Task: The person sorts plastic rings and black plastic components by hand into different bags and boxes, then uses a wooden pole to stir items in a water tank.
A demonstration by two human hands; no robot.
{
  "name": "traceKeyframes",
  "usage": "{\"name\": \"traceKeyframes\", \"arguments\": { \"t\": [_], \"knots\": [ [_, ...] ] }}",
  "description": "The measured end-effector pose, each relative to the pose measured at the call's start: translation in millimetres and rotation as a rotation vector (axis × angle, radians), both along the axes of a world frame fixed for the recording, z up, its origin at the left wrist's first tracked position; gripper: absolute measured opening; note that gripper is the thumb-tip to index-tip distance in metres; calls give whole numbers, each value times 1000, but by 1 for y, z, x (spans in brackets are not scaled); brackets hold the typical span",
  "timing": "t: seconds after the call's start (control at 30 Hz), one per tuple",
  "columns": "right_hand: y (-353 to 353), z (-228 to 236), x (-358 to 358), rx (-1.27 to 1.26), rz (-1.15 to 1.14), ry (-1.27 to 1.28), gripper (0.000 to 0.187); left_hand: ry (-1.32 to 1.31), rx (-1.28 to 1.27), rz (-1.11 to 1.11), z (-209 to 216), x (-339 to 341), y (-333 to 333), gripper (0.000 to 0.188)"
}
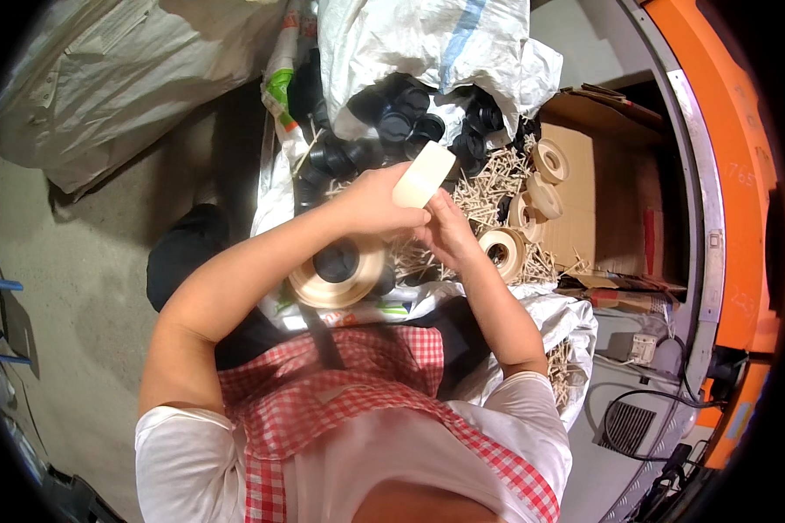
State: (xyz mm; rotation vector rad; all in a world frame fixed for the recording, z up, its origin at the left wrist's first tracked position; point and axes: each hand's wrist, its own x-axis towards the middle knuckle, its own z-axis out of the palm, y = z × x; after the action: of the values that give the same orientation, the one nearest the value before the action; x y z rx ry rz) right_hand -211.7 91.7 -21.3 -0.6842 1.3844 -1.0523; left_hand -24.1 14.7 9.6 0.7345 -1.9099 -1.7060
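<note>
In front of me, both hands meet at a cream plastic ring (425, 174), tilted so its smooth outer wall faces up. My left hand (377, 202) is closed round its left and lower side. The fingers of my right hand (447, 230) are bent against the ring's lower right edge, partly hidden behind it; whether they also pinch a small piece is not visible. Below my left forearm lies a larger cream ring (364, 283) with a dark centre. Several more cream rings (551, 160) rest to the right, along a pile of small beige pieces (488, 187).
Black round plastic parts (395, 127) lie beyond my hands, beneath a white woven sack (384, 44). An open cardboard box (584, 192) stands right, beside an orange machine frame (715, 131). Cables (619, 410) hang at lower right. A big pale sack (122, 78) is at far left.
</note>
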Motion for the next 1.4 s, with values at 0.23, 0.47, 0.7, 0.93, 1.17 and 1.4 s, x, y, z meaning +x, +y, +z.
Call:
{"name": "traceKeyframes", "arguments": {
  "t": [0.23, 0.47, 0.7, 0.93, 1.17, 1.4],
  "knots": [
    [13, 33, 21, -1082, 653, 1254, 41, -54, 607, -127, -3, 3, -19, 48],
    [11, 25, 23, -563, 303, 827, 41, 110, 483, -75, -4, -1, -12, 49],
    [2, 22, 13, -30, -210, 179, 56, 130, 70, -30, 0, -4, 2, 61],
    [20, 29, 21, -853, 468, 1280, 45, 159, 636, -284, -6, -2, -11, 51],
    [16, 27, 19, -353, 155, 431, 65, 174, 283, -189, 5, -6, -5, 50],
    [8, 52, 25, -43, -168, -432, 60, 109, -52, -81, 8, -6, 5, 58]
  ]
}}
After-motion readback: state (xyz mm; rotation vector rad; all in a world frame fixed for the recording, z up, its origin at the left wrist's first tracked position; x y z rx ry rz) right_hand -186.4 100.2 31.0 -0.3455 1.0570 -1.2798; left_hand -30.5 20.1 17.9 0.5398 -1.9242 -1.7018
